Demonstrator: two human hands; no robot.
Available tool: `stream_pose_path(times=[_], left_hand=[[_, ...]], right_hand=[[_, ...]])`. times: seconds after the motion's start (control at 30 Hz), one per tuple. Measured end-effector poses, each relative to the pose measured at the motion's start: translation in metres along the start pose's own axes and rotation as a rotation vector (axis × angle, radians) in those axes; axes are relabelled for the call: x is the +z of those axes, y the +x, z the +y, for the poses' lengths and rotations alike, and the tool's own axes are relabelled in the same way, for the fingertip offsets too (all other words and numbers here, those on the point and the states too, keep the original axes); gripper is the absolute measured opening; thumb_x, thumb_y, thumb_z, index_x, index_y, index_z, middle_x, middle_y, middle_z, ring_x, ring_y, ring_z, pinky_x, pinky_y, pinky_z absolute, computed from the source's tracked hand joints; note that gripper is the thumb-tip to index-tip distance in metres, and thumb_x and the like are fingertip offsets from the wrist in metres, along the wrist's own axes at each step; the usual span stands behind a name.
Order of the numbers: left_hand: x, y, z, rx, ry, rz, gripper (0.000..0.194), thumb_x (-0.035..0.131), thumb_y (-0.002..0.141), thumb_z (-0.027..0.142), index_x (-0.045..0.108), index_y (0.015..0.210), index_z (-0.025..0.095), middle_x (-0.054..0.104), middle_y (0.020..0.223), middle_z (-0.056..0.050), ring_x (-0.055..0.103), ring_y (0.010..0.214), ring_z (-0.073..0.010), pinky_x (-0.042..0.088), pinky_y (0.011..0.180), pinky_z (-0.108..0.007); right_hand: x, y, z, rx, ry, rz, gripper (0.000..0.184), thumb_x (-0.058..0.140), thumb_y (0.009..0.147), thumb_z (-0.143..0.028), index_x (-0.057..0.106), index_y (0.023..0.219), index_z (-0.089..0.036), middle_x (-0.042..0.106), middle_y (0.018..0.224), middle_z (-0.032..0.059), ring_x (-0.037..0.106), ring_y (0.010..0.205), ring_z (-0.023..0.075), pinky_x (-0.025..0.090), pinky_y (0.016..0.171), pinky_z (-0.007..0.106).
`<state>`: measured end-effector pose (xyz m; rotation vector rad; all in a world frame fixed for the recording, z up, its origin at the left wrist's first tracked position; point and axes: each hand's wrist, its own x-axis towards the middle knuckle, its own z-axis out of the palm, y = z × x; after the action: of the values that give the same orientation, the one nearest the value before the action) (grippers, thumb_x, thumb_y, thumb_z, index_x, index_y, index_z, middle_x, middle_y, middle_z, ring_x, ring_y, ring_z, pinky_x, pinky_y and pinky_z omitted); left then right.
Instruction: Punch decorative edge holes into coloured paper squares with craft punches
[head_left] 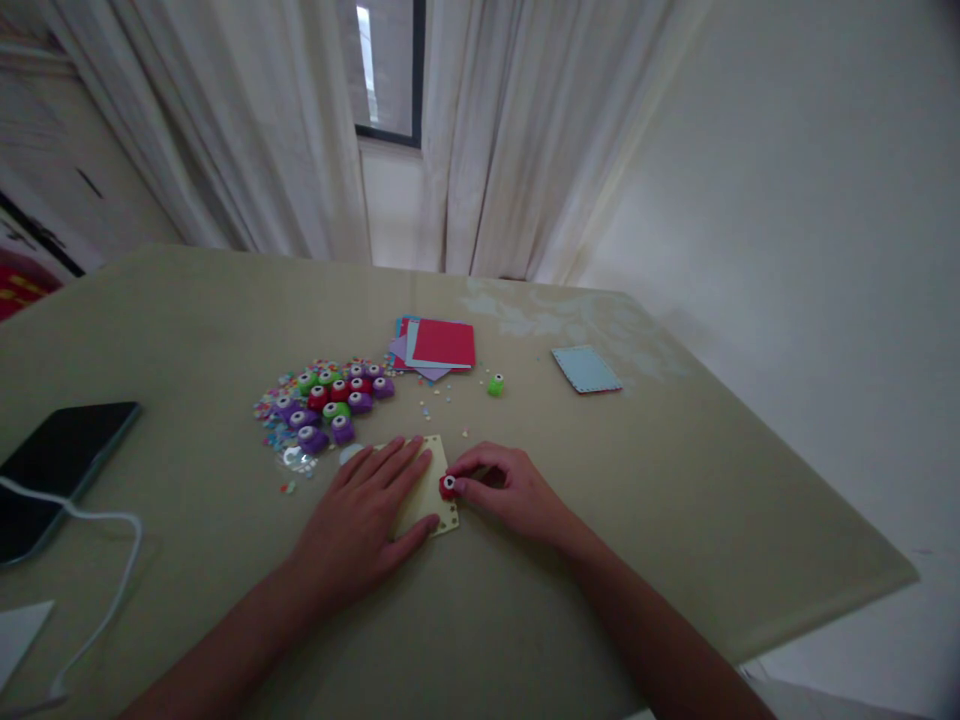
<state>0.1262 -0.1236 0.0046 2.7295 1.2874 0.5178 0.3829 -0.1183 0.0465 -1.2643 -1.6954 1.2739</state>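
A pale yellow card (409, 510) lies on the table with small punched holes along its edge. My left hand (367, 510) rests flat on it, fingers spread, and covers much of its left part. Between the thumb and fingers of my right hand (510, 490) is a small red craft punch (448, 486) with a white, eye-like button. The punch sits at the card's right edge. Whether its button is pressed down I cannot tell.
Several purple, green and red punches (341, 400) stand left among paper confetti (281, 395). One green punch (496, 384) stands apart. Behind are stacked coloured cards (442, 343), with a light blue card (585, 368) rightward. A dark tablet (60, 470) and white cable (135, 560) lie left.
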Motion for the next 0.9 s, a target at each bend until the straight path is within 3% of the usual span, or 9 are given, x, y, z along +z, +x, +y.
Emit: stream_pose_path(times=[0.73,0.9], left_hand=[[0.001,0.000,-0.001,0.002,-0.020,-0.001,0.069,0.055,0.107,0.060,0.047,0.166,0.025,0.048,0.172,-0.009,0.049,0.156,-0.0338,0.035,0.128,-0.057],[-0.013,0.008,0.003,-0.050,-0.146,0.068,0.057,0.046,0.113,0.050,0.047,0.165,0.026,0.049,0.171,-0.009,0.047,0.158,-0.0301,0.036,0.129,-0.055]], right_hand=[[0.000,0.001,0.000,0.087,0.047,0.018,0.030,0.084,0.089,-0.044,0.083,0.105,-0.018,0.083,0.099,0.0079,0.075,0.086,0.0218,0.056,0.078,0.032],[-0.008,0.016,0.004,0.145,0.033,0.008,0.034,0.088,0.083,-0.048,0.075,0.090,-0.017,0.070,0.073,-0.0006,0.058,0.065,0.0136,0.042,0.061,0.025]])
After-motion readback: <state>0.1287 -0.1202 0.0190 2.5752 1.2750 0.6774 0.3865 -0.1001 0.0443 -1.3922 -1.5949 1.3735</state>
